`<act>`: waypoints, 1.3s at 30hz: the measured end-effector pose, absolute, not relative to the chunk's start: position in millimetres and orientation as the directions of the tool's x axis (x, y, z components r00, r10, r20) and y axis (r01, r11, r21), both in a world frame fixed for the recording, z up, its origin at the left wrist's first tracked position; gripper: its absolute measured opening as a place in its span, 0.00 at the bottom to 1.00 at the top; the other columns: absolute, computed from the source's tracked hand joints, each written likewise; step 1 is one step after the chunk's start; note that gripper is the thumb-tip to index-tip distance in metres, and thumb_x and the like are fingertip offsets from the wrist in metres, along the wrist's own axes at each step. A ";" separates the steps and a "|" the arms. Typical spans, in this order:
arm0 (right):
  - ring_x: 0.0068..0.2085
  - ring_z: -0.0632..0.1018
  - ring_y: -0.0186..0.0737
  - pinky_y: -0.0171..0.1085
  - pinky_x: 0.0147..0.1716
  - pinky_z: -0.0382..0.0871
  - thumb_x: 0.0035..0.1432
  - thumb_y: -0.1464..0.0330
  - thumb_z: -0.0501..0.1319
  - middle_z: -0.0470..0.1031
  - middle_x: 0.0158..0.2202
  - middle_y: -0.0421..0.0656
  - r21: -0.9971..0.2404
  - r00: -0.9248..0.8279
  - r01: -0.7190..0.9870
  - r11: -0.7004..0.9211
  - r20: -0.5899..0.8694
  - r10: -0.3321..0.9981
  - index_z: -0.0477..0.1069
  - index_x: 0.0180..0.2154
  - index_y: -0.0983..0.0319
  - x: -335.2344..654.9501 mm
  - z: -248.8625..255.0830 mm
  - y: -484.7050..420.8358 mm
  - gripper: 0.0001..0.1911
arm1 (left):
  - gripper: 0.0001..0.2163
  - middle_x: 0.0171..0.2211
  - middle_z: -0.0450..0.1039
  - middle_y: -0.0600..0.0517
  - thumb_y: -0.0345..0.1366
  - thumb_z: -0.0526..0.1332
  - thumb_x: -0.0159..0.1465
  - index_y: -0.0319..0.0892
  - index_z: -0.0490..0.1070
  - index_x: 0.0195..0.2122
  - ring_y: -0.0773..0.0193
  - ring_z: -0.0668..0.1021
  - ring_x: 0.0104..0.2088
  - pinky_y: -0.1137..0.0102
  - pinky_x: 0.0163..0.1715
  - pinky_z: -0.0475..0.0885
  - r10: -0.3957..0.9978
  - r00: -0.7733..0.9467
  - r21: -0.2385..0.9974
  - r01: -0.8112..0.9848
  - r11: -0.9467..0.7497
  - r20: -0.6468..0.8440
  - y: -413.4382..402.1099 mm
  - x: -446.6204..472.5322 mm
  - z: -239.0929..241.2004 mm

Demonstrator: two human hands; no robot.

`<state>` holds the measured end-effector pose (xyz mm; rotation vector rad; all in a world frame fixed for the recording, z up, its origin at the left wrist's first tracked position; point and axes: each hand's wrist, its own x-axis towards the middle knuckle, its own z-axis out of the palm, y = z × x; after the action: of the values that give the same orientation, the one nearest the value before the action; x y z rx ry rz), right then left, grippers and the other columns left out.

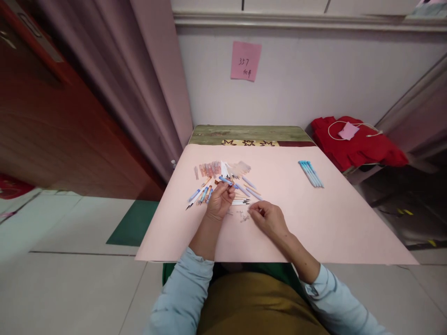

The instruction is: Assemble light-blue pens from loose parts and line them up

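Observation:
My left hand (220,201) is raised a little above the pink sheet (314,223), its fingers closed on a blue pen barrel (225,180). My right hand (268,217) rests on the sheet with fingertips pinched together next to some tiny metal springs (243,216); what it pinches is too small to name. Around the hands lie several loose pen parts (223,184): blue barrels, orange pieces, white caps and thin refills.
A neat bundle of blue pens (310,173) lies at the right of the sheet. Behind is a wooden table edge (249,134), a wall with a pink note (245,61), a curtain at left, and red cloth (356,144) at right.

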<state>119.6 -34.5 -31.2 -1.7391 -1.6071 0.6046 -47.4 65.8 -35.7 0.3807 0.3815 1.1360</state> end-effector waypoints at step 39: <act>0.32 0.75 0.38 0.34 0.30 0.60 0.61 0.67 0.54 0.76 0.32 0.42 -0.528 0.012 0.845 0.088 0.184 0.983 0.70 0.33 0.59 96.0 -30.2 -10.8 0.07 | 0.05 0.33 0.71 0.51 0.27 0.66 0.57 0.37 0.72 0.35 0.75 0.70 0.28 0.81 0.24 0.67 0.923 0.377 0.490 -0.791 0.365 -0.078 62.7 -45.0 -36.5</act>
<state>96.0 -10.8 -30.2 -1.7929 -1.8688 0.3585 -45.0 62.7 -36.5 0.4065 0.3697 1.1349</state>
